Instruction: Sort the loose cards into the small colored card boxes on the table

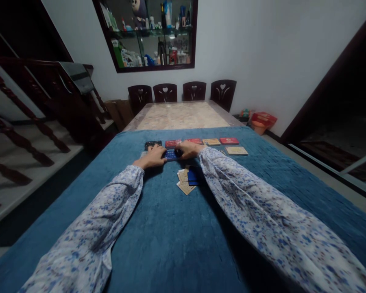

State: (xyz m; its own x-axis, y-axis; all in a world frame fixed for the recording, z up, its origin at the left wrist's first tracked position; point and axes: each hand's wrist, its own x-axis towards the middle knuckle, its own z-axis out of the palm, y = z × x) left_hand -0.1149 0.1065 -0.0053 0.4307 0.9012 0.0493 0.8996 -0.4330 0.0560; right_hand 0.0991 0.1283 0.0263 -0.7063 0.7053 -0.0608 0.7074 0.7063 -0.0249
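Between my hands lies a blue flat pack [171, 154] with light print, on the blue tablecloth. My left hand [154, 156] is closed at its left end, thumb and fingers against the edge. From the other side my right hand [188, 149] grips the right end, fingers curled; a small dark patch shows under them, too dim to name. Just behind the left fingers sits a black pack [153, 143]. A red pack [172, 143] lies behind the blue one. Nearer me, loose beige cards [184, 185] are spread beside a dark blue flat piece [194, 177], partly beside my right sleeve.
The back row continues with another red pack [195, 141], a yellow-orange pack [211, 142] and a red pack [229, 141]. A pale pack [236, 151] lies in front at right. Several dark chairs [194, 90] stand beyond the table; a stair railing [21, 87] is at left.
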